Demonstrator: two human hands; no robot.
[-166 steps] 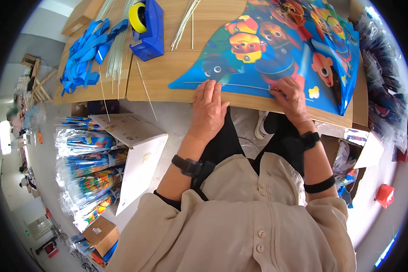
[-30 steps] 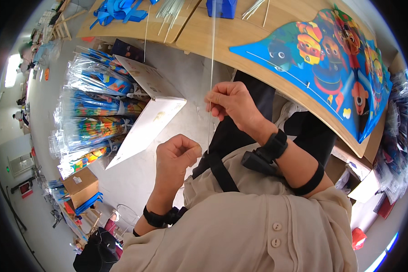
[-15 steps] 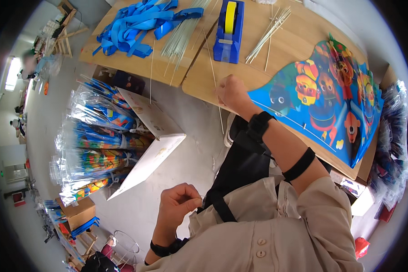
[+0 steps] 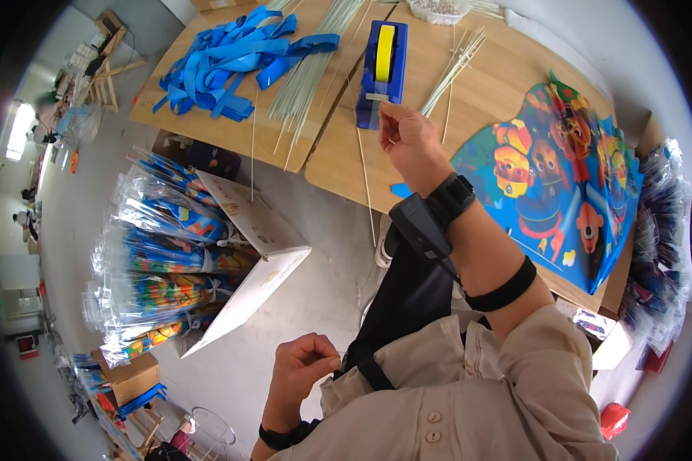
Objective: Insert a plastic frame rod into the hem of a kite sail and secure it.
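- Blue tape dispenser (image 4: 382, 73) with a yellow roll stood on the wooden table (image 4: 507, 84), at 12 o'clock in the head view.
- Right hand (image 4: 409, 138) was raised just below the dispenser, at 6 o'clock from it. Thumb and forefinger were pinched together on a short strip of tape (image 4: 377, 97) at the dispenser's front end.
- Thin pale rod (image 4: 365, 173) ran from the table top down past the table edge, just at 9 o'clock of the right hand. Whether the right hand touched it could not be determined.
- Left hand (image 4: 304, 369) was held near the body at 7 o'clock in the view, well apart from the right hand. Its fingers were curled together into a pinch; a thin pale end showed at the fingertips, too small to identify with certainty.
- Colourful kite (image 4: 561, 177) with cartoon figures lay flat on the table at 3 o'clock from the right hand.
- Bundle of blue ribbons (image 4: 223, 58) lay at 10 o'clock on the table, with loose pale sticks (image 4: 307, 69) between it and the dispenser.
- Packaged kites (image 4: 169, 261) in clear sleeves lay on the floor at 9 o'clock.
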